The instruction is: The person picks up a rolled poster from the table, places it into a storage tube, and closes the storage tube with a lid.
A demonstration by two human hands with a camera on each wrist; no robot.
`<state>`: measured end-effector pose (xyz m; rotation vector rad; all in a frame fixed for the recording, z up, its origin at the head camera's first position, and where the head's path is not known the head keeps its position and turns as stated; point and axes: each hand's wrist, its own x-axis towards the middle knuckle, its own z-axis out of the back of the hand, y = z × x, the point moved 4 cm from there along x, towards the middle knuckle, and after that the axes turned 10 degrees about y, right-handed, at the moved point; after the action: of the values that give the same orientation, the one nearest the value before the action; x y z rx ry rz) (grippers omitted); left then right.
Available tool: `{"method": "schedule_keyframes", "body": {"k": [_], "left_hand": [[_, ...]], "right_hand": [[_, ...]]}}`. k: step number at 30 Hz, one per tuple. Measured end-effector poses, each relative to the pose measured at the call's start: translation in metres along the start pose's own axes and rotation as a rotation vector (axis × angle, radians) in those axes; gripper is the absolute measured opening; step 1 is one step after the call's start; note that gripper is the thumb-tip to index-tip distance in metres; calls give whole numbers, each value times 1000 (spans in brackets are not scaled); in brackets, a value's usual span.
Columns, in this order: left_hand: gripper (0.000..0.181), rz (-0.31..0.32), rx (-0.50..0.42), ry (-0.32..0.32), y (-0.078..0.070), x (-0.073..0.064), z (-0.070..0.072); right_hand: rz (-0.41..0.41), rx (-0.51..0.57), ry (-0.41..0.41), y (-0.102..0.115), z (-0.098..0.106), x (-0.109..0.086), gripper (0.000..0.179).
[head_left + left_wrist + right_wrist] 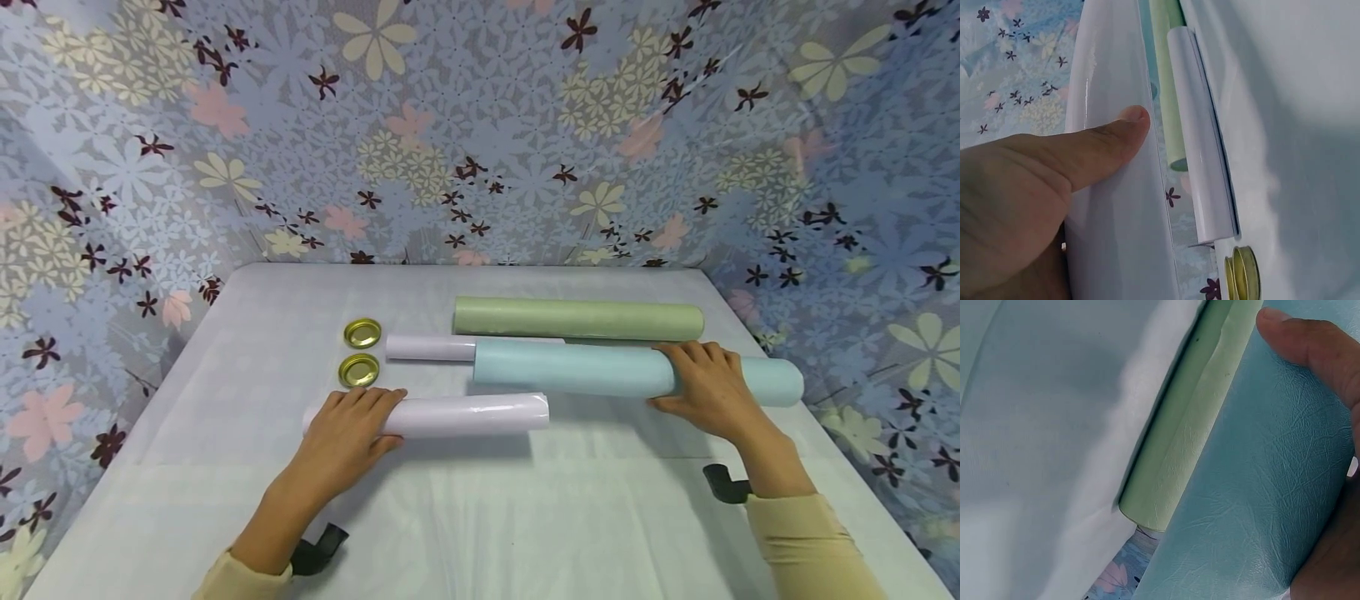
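Note:
My left hand grips a glossy white roll near its left end, with the thumb lying along its side in the left wrist view. A light blue roll is held by my right hand around its right half; its surface looks creased like leather in the right wrist view. The blue roll overlaps a thinner white roll that lies behind it. Farther back lies a green roll, parallel to the others.
Two gold-coloured round lids sit one behind the other left of the rolls. The table has a white cover. Flowered cloth hangs behind and at both sides. A black strap piece shows at each wrist.

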<state>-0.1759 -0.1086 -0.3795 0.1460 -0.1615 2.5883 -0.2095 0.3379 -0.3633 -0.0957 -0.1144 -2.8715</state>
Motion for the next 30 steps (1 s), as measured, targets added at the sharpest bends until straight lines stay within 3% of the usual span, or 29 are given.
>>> {"method": "schedule_keyframes", "body": {"k": [30], "left_hand": [[62, 16, -23, -19, 30, -11, 20]], "right_hand": [[-18, 4, -9, -10, 15, -3, 80]]}}
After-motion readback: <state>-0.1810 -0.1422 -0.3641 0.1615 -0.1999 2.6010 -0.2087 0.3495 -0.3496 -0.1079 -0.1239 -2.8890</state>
